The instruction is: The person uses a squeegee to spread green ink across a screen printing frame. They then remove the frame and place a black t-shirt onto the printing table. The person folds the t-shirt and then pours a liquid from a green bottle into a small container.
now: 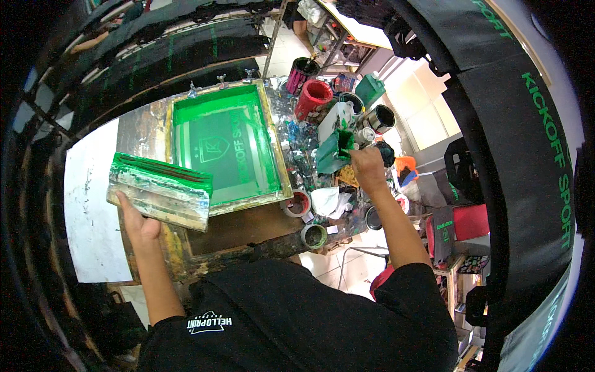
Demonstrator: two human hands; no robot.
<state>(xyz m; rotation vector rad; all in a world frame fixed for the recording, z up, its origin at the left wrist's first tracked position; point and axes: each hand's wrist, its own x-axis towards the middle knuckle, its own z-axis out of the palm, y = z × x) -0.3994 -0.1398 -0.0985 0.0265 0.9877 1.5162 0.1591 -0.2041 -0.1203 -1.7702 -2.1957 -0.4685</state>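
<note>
My left hand (141, 224) is closed around the lower edge of a wide wooden squeegee (161, 201), whose upper edge is coated in green ink. The squeegee is tilted over the near left corner of a screen printing frame (282, 167). Green ink lines the inside of the frame, and a crest and lettering show in its mesh (214, 149). On the right, my right hand (369, 168) is closed at the mouth of a green container (330, 156) smeared with ink. Whatever its fingers grip there is hidden.
Beyond the container stand a red tub (315, 93), an open metal can (380, 118) and a green jug (370, 88). Tape rolls (296, 203) and a small ink cup (314, 236) sit near the table's front edge. White paper (93, 204) lies at left. Black printed fabric (527, 124) hangs at right.
</note>
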